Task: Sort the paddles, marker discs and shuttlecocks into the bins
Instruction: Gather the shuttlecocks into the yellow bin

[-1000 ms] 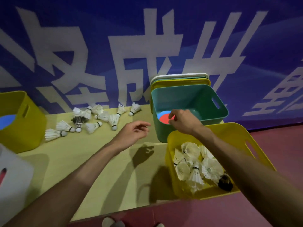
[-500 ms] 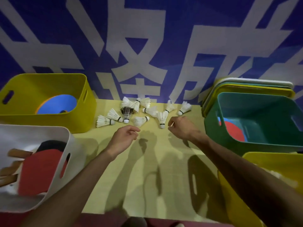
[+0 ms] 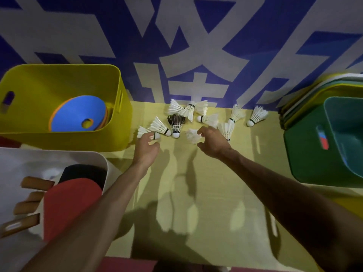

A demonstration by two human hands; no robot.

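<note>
Several shuttlecocks (image 3: 256, 118) on the tabletop (image 3: 216, 193), left hand (image 3: 146, 148) fingers on the leftmost shuttlecock (image 3: 142, 131), grip unclear, right hand (image 3: 215, 143) fingers spread wide around a white shuttlecock (image 3: 193, 135)

The wall (image 3: 78, 26) behind the table (image 3: 216, 193) is blue, printed with large grey-white characters, and meets the table's far edge. The table top is pale yellow-green and matte. The floor (image 3: 127, 264), seen as a strip at the table's near edge, is dull red. Lighting is dim; dark shadows lie across the table top toward its near edge.

Eleven shuttlecocks (image 3: 257, 115): ten white, one dark.
</note>
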